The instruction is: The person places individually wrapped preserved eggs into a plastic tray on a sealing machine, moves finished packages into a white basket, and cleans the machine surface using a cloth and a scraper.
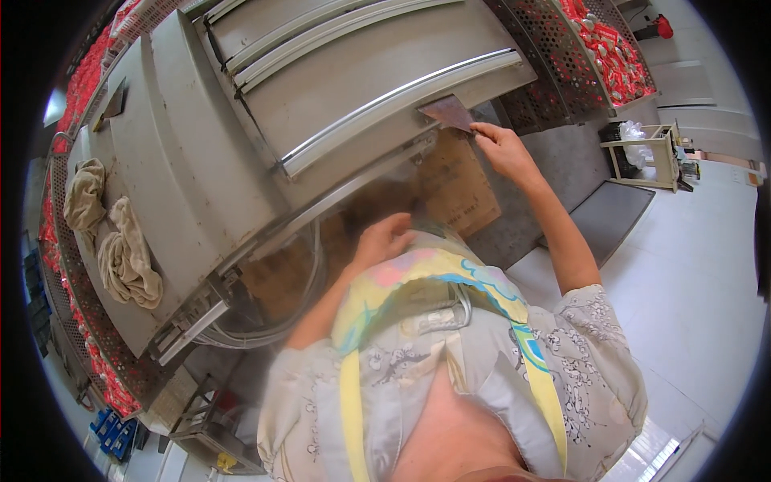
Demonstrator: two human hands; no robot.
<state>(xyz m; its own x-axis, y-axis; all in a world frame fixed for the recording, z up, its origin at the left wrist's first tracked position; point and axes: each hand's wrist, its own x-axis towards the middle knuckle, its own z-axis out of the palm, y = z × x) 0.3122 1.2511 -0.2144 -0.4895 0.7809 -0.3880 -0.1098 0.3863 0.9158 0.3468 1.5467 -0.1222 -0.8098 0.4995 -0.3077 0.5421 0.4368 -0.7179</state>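
My right hand is closed round the handle of a scraper. The scraper's wide, stained blade lies against the front edge of a metal machine top, near its right corner. In front of my apron, my left hand hangs with its fingers loosely bent and apart, and no object shows in it. It is slightly blurred, close to the apron's upper edge and below the machine's front rail.
Two crumpled cloths and a second scraper lie on the left metal panel. Perforated crates of red-wrapped packets flank the machine. Cardboard and looped hoses are underneath. A low frame stand is at right.
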